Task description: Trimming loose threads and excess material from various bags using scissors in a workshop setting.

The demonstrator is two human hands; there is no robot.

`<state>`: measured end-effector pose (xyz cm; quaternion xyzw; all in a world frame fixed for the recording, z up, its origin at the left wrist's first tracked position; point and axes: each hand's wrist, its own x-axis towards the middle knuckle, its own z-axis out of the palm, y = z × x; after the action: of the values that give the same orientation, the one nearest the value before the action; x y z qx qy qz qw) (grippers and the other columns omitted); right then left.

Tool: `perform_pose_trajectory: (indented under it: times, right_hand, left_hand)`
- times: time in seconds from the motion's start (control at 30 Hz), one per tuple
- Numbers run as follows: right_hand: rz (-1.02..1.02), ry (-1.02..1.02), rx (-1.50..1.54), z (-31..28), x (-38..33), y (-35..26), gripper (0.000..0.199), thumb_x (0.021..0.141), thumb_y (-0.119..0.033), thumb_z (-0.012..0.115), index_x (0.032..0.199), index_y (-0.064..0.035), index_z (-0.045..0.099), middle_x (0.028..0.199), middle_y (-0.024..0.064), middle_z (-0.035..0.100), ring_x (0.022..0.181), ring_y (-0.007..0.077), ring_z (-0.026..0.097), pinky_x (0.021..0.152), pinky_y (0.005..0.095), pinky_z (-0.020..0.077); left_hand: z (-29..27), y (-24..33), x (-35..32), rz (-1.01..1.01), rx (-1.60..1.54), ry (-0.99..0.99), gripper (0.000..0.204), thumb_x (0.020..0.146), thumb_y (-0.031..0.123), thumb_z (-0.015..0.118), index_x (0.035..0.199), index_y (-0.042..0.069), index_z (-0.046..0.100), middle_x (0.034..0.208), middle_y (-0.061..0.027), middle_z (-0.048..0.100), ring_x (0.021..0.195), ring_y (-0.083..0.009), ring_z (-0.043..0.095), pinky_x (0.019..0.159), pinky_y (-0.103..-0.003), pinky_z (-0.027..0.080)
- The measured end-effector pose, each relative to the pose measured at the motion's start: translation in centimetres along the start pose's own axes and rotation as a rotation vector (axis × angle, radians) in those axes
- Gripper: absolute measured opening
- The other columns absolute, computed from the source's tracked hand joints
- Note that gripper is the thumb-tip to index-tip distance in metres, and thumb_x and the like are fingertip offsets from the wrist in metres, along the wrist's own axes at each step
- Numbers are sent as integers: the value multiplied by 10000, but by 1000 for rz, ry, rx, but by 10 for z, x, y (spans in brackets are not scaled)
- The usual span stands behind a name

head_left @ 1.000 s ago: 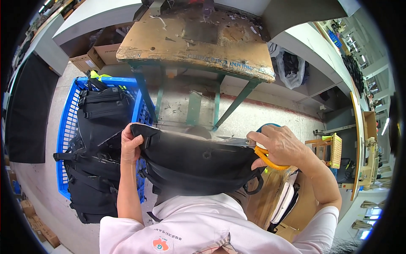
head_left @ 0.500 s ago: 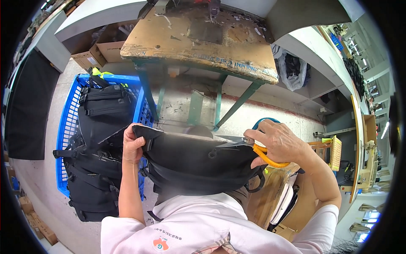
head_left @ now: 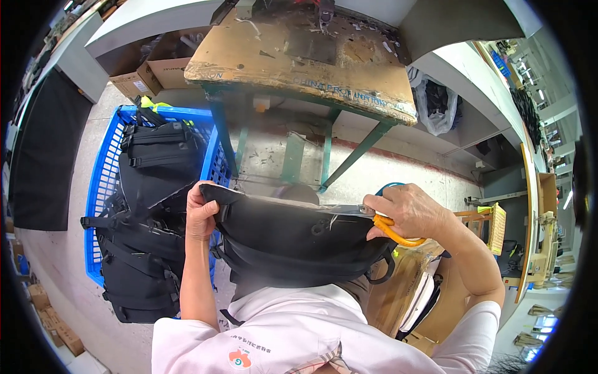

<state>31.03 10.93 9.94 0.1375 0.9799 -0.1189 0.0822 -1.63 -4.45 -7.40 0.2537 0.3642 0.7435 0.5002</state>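
1. Far left, a dark panel (head_left: 40, 156) leans along the wall, and small cardboard boxes (head_left: 53, 324) lie on the floor near its foot.
2. The blue crate (head_left: 106, 187) stands on the floor to my left, piled with black bags (head_left: 149, 187) whose straps hang over its near rim. A scrap of yellow-green (head_left: 149, 103) shows at its far end. The pile looks the same as it did a second ago.
3. My left hand (head_left: 200, 215) is clamped on the left edge of the black bag (head_left: 293, 240) lying across my lap, fingers curled over the top and thumb beneath. It has not shifted its grip over the last second.
4. The black bag sits near my body, below the front of the worn wooden table (head_left: 299, 62) with green legs. It has tipped a little since before, so the top rim faces me more fully.
5. My right hand (head_left: 405, 212) is closed round the orange handles of the scissors (head_left: 389, 227), with the blades lying along the bag's top rim. It has crept slightly leftward along that rim, so I judge the trimming along the edge is under way, not finished.
6. Right of the table, a clear sack (head_left: 436, 106) holds dark pieces.
7. Far right, a small yellow basket (head_left: 498, 227) sits on a shelf; I cannot tell its contents.
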Motion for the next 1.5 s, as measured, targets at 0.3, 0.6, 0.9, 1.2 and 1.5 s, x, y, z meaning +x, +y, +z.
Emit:
perform_pose_trajectory:
  times: [0.3, 0.6, 0.9, 1.2, 1.5]
  right_hand:
    - [23, 47, 45, -4, 9, -12, 479, 685, -535, 622, 912, -128, 512, 582, 44, 455, 560, 222, 494, 487, 335, 391]
    - [76, -62, 86, 1, 9, -11, 481, 671, -549, 622, 894, -137, 516, 609, 42, 460, 604, 216, 498, 513, 331, 395]
    - [16, -47, 5, -8, 22, -20, 609, 674, -596, 604, 1031, -110, 514, 655, 74, 464, 636, 227, 497, 528, 344, 405]
    - [73, -62, -26, -8, 24, -19, 603, 640, -623, 605, 1009, -155, 510, 729, 68, 443, 721, 222, 461, 590, 354, 376]
    - [-40, -3, 30, 5, 35, -10, 484, 672, -541, 640, 917, -139, 525, 598, 39, 435, 581, 202, 474, 478, 315, 374]
  left_hand:
    - [2, 2, -4, 4, -12, 15, 413, 586, 139, 796, 892, 16, 546, 806, -55, 607, 720, -146, 581, 698, -265, 473]
    - [2, 1, -4, 18, -34, -5, 415, 593, 125, 791, 911, 12, 549, 819, -64, 611, 726, -158, 586, 695, -273, 477]
    - [7, 4, -6, 34, -46, -35, 401, 582, 103, 794, 893, 12, 558, 825, -78, 617, 730, -168, 590, 692, -283, 478]
    - [2, 6, -8, 21, -84, -55, 375, 602, 121, 792, 853, 52, 523, 745, -48, 559, 711, -172, 556, 684, -295, 476]
    - [-4, 0, -9, 18, -162, -51, 378, 572, 86, 792, 862, 23, 557, 806, -87, 609, 727, -182, 588, 685, -286, 475]
